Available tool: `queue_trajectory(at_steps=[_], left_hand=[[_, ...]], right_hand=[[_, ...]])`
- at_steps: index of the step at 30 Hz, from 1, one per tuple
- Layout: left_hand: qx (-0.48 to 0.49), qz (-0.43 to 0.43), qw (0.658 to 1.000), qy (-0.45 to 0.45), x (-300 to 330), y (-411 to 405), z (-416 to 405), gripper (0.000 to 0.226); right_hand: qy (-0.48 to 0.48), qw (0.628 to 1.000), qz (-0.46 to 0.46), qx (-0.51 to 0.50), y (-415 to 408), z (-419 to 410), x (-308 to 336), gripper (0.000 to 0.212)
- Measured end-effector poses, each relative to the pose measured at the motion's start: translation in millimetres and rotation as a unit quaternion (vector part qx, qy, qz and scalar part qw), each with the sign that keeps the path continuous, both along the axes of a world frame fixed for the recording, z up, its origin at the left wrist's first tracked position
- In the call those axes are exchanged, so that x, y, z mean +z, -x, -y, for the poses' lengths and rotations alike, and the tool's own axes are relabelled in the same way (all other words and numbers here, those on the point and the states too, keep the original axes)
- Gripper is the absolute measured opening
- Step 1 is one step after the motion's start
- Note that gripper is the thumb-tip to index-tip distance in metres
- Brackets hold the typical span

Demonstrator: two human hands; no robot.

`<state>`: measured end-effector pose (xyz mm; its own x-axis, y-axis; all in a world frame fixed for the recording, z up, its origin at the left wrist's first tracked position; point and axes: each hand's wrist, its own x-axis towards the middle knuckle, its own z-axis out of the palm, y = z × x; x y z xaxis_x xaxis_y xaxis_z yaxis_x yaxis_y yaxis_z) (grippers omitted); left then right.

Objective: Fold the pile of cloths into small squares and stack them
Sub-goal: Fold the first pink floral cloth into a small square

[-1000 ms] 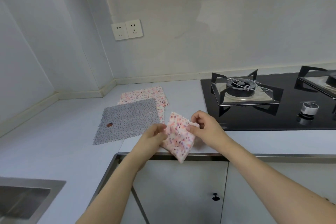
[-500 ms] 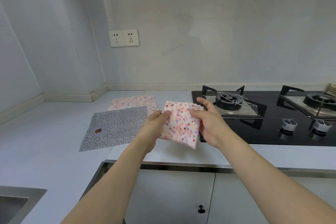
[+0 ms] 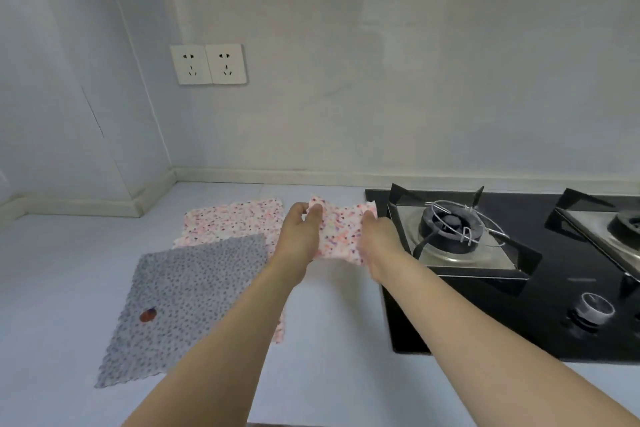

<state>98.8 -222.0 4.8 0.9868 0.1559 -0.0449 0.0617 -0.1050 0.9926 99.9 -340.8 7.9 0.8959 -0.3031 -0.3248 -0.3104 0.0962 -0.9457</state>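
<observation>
A person is holding a folded pink-speckled cloth stretched between both hands above the pale surface, just left of a black gas hob. The left hand is gripping the cloth's left edge, thumb and fingers pinching its upper corner; the right hand is gripping the right edge, its fingers curling round the fabric. The cloth is spanning the gap between the two hands, its far edge rising slightly; whether its lower edge is touching the surface cannot be told. To the left of the hands, a grey dotted cloth bearing a small red mark is lying flat and unfolded on the surface, partly overlapping a second pink-speckled cloth spread flat behind it. The left forearm is crossing over the grey cloth's right corner. A double wall socket is sitting on the wall above the surface, and a burner is standing just right of the right hand.
</observation>
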Motion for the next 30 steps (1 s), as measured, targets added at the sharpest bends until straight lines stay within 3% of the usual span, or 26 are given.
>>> queue_trajectory(at_steps=[3, 10, 14, 21, 30], left_hand=[[-0.001, 0.002, 1.000, 0.019, 69, -5, 15, 0.019], [-0.029, -0.090, 0.995, 0.012, 171, 17, 56, 0.015], [-0.045, -0.141, 0.989, -0.015, 188, 10, 73, 0.022], [-0.097, -0.078, 0.988, -0.086, 180, -13, 113, 0.032], [-0.148, -0.004, 0.980, -0.132, 190, -43, 252, 0.022]], right_hand=[[0.078, 0.996, 0.048, -0.007, 1, 15, 64, 0.024], [0.093, 0.993, 0.067, -0.030, 29, 65, 178, 0.024], [0.088, 0.994, 0.066, -0.018, 30, 91, 188, 0.024], [0.104, 0.993, 0.039, -0.036, 21, 142, 178, 0.029], [0.071, 0.991, 0.039, -0.108, 5, 279, 171, 0.026]])
